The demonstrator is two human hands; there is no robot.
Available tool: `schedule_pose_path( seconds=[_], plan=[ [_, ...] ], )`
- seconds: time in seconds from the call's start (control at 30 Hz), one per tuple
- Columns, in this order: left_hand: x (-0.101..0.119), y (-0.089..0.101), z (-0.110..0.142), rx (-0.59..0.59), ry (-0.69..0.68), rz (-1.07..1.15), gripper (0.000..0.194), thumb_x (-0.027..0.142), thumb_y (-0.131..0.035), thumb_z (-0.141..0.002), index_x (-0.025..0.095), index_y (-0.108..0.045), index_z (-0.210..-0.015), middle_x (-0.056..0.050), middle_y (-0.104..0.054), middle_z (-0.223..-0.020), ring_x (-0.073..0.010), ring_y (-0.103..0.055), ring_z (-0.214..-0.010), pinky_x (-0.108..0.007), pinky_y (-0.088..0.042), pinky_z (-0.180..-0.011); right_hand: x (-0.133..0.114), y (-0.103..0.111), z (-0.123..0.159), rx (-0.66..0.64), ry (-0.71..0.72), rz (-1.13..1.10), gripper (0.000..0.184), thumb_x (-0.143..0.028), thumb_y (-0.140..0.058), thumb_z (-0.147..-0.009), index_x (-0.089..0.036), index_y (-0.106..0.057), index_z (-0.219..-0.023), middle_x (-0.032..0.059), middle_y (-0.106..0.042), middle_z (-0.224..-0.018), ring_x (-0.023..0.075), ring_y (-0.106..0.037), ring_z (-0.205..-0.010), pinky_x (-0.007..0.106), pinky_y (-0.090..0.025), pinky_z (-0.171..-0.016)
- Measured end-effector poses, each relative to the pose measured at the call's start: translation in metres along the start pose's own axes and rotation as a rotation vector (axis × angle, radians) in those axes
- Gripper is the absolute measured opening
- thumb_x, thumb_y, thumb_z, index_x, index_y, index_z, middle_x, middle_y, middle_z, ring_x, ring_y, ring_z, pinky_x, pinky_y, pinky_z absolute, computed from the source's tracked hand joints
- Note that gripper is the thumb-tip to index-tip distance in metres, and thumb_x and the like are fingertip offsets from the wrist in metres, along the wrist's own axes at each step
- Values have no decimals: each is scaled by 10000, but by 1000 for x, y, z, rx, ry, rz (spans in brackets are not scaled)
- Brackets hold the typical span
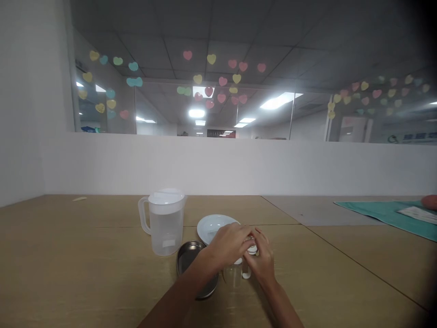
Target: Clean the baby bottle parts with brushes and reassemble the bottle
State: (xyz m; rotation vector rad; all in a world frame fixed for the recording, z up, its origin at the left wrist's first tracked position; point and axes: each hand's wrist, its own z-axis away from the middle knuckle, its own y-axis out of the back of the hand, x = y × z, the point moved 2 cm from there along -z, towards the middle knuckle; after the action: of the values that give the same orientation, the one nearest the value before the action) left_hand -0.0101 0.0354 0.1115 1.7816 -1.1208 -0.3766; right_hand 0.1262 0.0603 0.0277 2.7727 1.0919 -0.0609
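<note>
My left hand (pixel 229 243) reaches in from the lower left, its fingers curled over a small white-capped container (pixel 252 249). Closed around the same container from the right is my right hand (pixel 264 260). Most of the container is hidden by the fingers, so its exact kind is unclear. Just below my hands stands a clear glass jar (pixel 233 276), partly covered by my left hand. Beside the jar, a small clear piece with a white end (pixel 246 269) shows under my right hand. An oval metal tray (pixel 186 258) lies partly behind my left forearm.
A lidded clear plastic pitcher (pixel 167 228) stands left of the tray. Behind my hands sits a white plate (pixel 213 223). A teal cloth (pixel 382 212) with a white item on it lies at the far right. A low wall (pixel 218 166) with windows rises behind the wooden table (pixel 85 269).
</note>
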Motion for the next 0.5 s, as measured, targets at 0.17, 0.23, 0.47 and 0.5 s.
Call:
schedule_pose_path(
  seconds=[0.17,0.23,0.47,0.5],
  plan=[
    [3,-4,0,47,-62,124,318,305,-611,-793,201,-513,-1077,-44,-580,-1098,-172,-539,-984,-259,-426,-832,-2,4,8,71,-31,101,558,-309,-550,-825,-174,-397,-1344,134,-625,-1138,244,-628,-971,349,-543,-771],
    [3,-4,-1,53,-64,130,221,282,-569,-825,198,-550,-1029,-38,-606,-1035,-166,-553,-945,-255,-421,-829,-4,5,11,121,20,138,608,-273,-550,-835,-172,-330,-1392,142,-618,-1151,238,-629,-974,342,-544,-781],
    [-5,-3,-4,60,-42,273,205,326,-503,-864,186,-653,-875,-16,-685,-859,-137,-610,-793,-214,-426,-727,-14,4,12,205,143,268,713,-231,-636,-786,-145,-299,-1408,159,-628,-1133,273,-626,-993,377,-548,-797],
    [-7,-4,-4,72,-33,312,216,339,-508,-859,185,-659,-869,-18,-691,-859,-136,-614,-786,-214,-429,-723,-15,4,11,211,141,278,716,-230,-636,-787,-144,-294,-1410,159,-629,-1130,273,-629,-987,377,-549,-791]
  ],
)
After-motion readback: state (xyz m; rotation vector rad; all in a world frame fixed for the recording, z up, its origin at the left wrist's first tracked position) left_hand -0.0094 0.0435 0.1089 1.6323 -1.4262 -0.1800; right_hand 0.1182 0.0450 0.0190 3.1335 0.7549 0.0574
